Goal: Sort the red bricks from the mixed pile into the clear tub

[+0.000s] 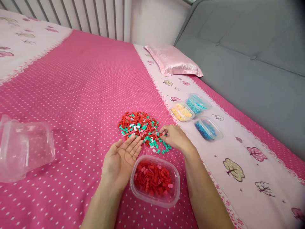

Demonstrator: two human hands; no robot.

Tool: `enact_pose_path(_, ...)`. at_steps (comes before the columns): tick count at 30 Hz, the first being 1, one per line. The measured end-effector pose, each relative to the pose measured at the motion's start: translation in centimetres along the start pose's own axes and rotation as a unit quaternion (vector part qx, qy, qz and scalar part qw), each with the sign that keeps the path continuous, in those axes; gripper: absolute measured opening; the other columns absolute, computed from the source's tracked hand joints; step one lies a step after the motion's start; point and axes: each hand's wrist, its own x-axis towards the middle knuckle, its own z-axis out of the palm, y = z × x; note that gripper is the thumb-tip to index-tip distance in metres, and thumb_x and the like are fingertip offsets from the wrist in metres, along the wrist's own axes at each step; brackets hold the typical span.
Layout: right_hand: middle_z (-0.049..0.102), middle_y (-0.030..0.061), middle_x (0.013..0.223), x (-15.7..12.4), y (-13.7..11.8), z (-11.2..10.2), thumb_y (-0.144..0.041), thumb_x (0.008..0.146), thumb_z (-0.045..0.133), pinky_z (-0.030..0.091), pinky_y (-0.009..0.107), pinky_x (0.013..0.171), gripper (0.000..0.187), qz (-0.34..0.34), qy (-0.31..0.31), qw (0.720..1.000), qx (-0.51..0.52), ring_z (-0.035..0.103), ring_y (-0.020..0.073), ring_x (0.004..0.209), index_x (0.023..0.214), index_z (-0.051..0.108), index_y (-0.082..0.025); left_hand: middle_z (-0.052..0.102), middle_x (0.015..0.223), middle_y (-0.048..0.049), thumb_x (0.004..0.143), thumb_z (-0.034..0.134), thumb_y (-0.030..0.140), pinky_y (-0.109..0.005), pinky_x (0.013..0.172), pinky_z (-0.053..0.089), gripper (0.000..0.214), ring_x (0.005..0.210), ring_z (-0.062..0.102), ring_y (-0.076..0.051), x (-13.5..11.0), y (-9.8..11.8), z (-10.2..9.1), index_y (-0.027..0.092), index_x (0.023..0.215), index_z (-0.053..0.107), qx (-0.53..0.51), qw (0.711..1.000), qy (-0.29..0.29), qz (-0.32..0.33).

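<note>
A pile of small toy building bricks (139, 122), mostly red with green, white and pink ones, lies on the pink dotted bedsheet. My left hand (122, 160) is palm up with fingers stretched out at the near side of the pile, and no brick shows on the palm. At the pile's right edge, my right hand (173, 136) has its fingertips pinched together among the bricks; what they hold, if anything, is too small to make out. Between my forearms stands a clear plastic tub (175, 198) holding red and a few pink bricks.
Lidded clear tubs stand to the right: yellow pieces (182, 111), turquoise pieces (196, 104) and blue pieces (206, 128). Empty clear containers (35, 146) lie at the left. A pink pillow (172, 60) rests by the grey padded headboard (250, 63).
</note>
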Motion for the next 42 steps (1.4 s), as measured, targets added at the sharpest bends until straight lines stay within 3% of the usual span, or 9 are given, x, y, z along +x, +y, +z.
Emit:
enact_pose_path(6, 0.068, -0.0011, 0.072, -0.3, 0.3, -0.4, -0.014, 0.069, 0.06, 0.038, 0.021, 0.055, 0.008, 0.029, 0.007, 0.999, 0.02, 0.06, 0.0135, 0.065, 0.073, 0.064, -0.02, 0.061, 0.119, -0.0216, 0.082, 0.038, 0.026, -0.034, 0.082, 0.056, 0.048, 0.109, 0.06, -0.027, 0.0, 0.1, -0.1, 0.004, 0.122, 0.053, -0.029, 0.999, -0.024, -0.015)
enact_pose_path(17, 0.069, -0.0005, 0.073, 0.2, 1.0, -0.1, -0.011, 0.068, 0.055, 0.041, 0.021, 0.057, 0.018, 0.018, 0.075, 0.996, 0.052, 0.061, 0.0138, 0.066, 0.077, 0.067, -0.02, 0.062, 0.118, -0.021, 0.082, 0.037, 0.024, -0.034, 0.081, 0.057, 0.049, 0.108, 0.061, -0.026, 0.0, -0.1, -0.1, 0.005, 0.124, 0.052, -0.044, 0.999, -0.016, -0.021)
enact_pose_path(22, 0.071, 0.0013, 0.078, 0.0, 0.6, -0.3, -0.012, 0.068, 0.058, 0.043, 0.023, 0.062, 0.024, 0.059, 0.03, 0.998, 0.004, 0.064, 0.0171, 0.072, 0.086, 0.072, -0.022, 0.062, 0.119, -0.0204, 0.082, 0.037, 0.024, -0.034, 0.081, 0.056, 0.048, 0.107, 0.061, -0.026, 0.0, 0.0, -0.1, 0.005, 0.123, 0.052, -0.043, 0.999, -0.01, -0.019)
enact_pose_path(27, 0.071, 0.001, 0.078, -0.3, 0.1, -0.8, -0.009, 0.069, 0.055, 0.041, 0.023, 0.057, 0.024, 0.07, -0.008, 0.997, -0.013, 0.064, 0.0165, 0.069, 0.078, 0.072, -0.023, 0.062, 0.118, -0.0204, 0.083, 0.036, 0.023, -0.033, 0.079, 0.057, 0.047, 0.106, 0.062, -0.026, 0.0, -0.1, 0.0, 0.005, 0.123, 0.052, -0.04, 0.999, -0.012, -0.016)
enact_pose_path(33, 0.068, 0.0003, 0.073, -0.4, 0.5, -0.9, -0.005, 0.067, 0.055, 0.039, 0.02, 0.055, 0.023, 0.039, -0.001, 0.999, 0.002, 0.06, 0.0133, 0.064, 0.074, 0.07, -0.021, 0.063, 0.115, -0.0204, 0.082, 0.036, 0.021, -0.034, 0.077, 0.057, 0.046, 0.104, 0.063, -0.025, 0.1, -0.1, 0.0, 0.006, 0.122, 0.053, -0.04, 0.999, -0.001, -0.017)
enact_pose_path(37, 0.067, 0.0003, 0.074, -0.3, 1.2, -0.7, -0.005, 0.068, 0.054, 0.039, 0.02, 0.055, 0.024, 0.013, 0.016, 1.0, 0.024, 0.058, 0.0119, 0.062, 0.081, 0.068, -0.02, 0.064, 0.114, -0.0201, 0.081, 0.036, 0.021, -0.033, 0.077, 0.058, 0.046, 0.104, 0.063, -0.025, 0.1, -0.1, 0.0, 0.007, 0.122, 0.053, -0.039, 0.999, 0.001, -0.018)
enact_pose_path(42, 0.065, -0.0005, 0.076, -0.6, 0.5, -1.1, -0.011, 0.072, 0.055, 0.041, 0.02, 0.058, 0.021, -0.097, 0.003, 0.984, 0.149, 0.055, 0.0096, 0.061, 0.091, 0.064, -0.017, 0.064, 0.114, -0.0202, 0.082, 0.035, 0.022, -0.033, 0.076, 0.058, 0.046, 0.103, 0.063, -0.025, 0.1, -0.1, 0.0, 0.006, 0.12, 0.054, -0.037, 0.999, 0.005, -0.017)
